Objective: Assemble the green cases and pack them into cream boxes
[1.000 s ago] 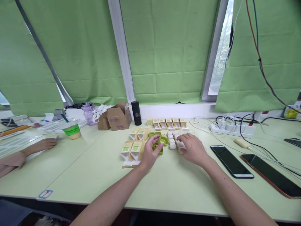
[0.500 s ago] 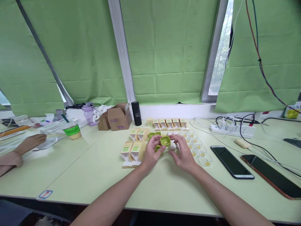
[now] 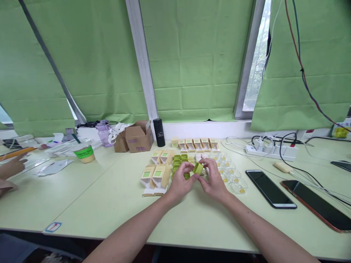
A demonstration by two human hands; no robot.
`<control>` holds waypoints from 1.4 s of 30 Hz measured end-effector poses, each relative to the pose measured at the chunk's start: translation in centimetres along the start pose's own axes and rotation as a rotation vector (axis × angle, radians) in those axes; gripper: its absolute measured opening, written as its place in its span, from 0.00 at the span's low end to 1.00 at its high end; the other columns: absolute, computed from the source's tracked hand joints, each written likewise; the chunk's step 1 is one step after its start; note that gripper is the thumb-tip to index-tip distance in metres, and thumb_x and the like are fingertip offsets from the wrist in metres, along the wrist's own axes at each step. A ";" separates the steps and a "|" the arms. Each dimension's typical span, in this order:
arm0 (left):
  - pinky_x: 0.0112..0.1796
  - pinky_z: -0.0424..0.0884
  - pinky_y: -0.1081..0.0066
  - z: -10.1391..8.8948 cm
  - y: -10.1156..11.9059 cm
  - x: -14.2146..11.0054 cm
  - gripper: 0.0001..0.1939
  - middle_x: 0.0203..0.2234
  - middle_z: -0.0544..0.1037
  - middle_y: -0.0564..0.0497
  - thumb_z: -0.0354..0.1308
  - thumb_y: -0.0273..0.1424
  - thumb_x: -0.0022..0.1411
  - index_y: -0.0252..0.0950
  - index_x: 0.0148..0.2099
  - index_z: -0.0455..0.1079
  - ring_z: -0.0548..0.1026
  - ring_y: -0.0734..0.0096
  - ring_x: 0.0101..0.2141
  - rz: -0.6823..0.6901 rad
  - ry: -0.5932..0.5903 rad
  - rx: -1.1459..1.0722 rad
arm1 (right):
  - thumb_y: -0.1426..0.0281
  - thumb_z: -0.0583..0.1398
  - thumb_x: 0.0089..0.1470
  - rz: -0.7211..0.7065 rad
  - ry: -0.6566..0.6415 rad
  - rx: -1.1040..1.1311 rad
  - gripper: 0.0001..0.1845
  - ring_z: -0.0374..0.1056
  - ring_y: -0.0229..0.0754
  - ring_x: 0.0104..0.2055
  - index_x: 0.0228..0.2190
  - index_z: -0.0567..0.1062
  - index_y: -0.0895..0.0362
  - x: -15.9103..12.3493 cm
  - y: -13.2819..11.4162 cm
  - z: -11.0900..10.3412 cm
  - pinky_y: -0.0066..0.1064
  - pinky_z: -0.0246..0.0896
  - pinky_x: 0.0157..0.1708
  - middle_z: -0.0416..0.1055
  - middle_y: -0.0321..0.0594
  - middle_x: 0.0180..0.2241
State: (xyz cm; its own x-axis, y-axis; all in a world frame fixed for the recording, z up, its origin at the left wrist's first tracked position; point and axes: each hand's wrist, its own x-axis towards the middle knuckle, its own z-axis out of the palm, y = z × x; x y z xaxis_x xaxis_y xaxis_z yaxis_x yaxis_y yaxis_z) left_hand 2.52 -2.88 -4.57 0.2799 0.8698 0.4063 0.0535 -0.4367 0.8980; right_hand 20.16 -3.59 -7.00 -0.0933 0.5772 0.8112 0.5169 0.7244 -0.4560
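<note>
My left hand (image 3: 181,181) and my right hand (image 3: 213,178) meet over the pale green table (image 3: 109,204), both pinching a small green plastic case (image 3: 197,168) held tilted between the fingertips. Under and behind them lie several more green cases (image 3: 179,159) and small white pieces (image 3: 200,156). To the left stand tan cartons with green labels (image 3: 154,175). To the right lie several clear lids with yellow dots (image 3: 232,174).
A row of small cartons (image 3: 195,143), a black bottle (image 3: 158,132) and a brown cardboard box (image 3: 138,136) stand at the back. Two phones (image 3: 270,188) and a power strip (image 3: 271,149) with cables lie right. Another person's hand (image 3: 11,168) and a cup (image 3: 83,150) are at the left.
My right hand left the white pieces and came to the green case, which my left hand lifted; both now hold it tilted. The other person's hand drew back leftward.
</note>
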 end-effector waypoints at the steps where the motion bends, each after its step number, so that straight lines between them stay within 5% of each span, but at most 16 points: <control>1: 0.47 0.72 0.63 0.0 -0.1 0.0 0.24 0.47 0.77 0.44 0.69 0.49 0.60 0.39 0.48 0.68 0.78 0.59 0.48 0.000 0.002 0.009 | 0.72 0.62 0.56 0.002 -0.002 -0.006 0.26 0.64 0.56 0.55 0.55 0.64 0.50 0.0 0.1 0.0 0.51 0.71 0.50 0.68 0.48 0.52; 30: 0.40 0.74 0.68 -0.3 -0.3 0.1 0.16 0.45 0.77 0.46 0.64 0.41 0.67 0.39 0.51 0.67 0.78 0.66 0.40 0.099 0.125 0.103 | 0.70 0.62 0.56 0.058 -0.014 -0.012 0.24 0.62 0.57 0.57 0.53 0.66 0.50 0.4 -0.7 -0.7 0.53 0.66 0.54 0.66 0.48 0.52; 42: 0.50 0.74 0.61 -0.3 -0.4 -0.2 0.10 0.49 0.74 0.46 0.60 0.32 0.69 0.41 0.52 0.71 0.77 0.65 0.43 0.163 0.075 0.143 | 0.67 0.63 0.60 0.043 -0.050 0.036 0.21 0.64 0.56 0.58 0.54 0.66 0.49 0.5 -1.1 -0.8 0.53 0.66 0.57 0.68 0.48 0.53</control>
State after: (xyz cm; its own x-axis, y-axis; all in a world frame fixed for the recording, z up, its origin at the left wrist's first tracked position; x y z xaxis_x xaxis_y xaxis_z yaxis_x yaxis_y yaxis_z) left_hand 2.17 -2.77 -4.97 0.2242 0.7973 0.5604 0.1498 -0.5964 0.7885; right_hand 20.25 -4.42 -5.81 -0.1145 0.6258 0.7715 0.4902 0.7111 -0.5040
